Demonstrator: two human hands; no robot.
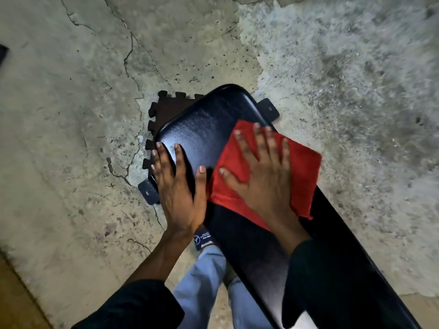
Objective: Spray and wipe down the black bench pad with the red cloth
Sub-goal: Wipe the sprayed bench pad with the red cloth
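Right hand [263,184], fingers [260,141] spread flat, presses the red cloth [301,172] onto the right side of the black bench pad [202,124], near its far rounded end. Left hand [177,193], fingers straight and slightly spread, rests on the pad's left edge just beside the cloth. Beneath the far end lie an interlocking foam mat [166,108] and cracked concrete floor [83,115].
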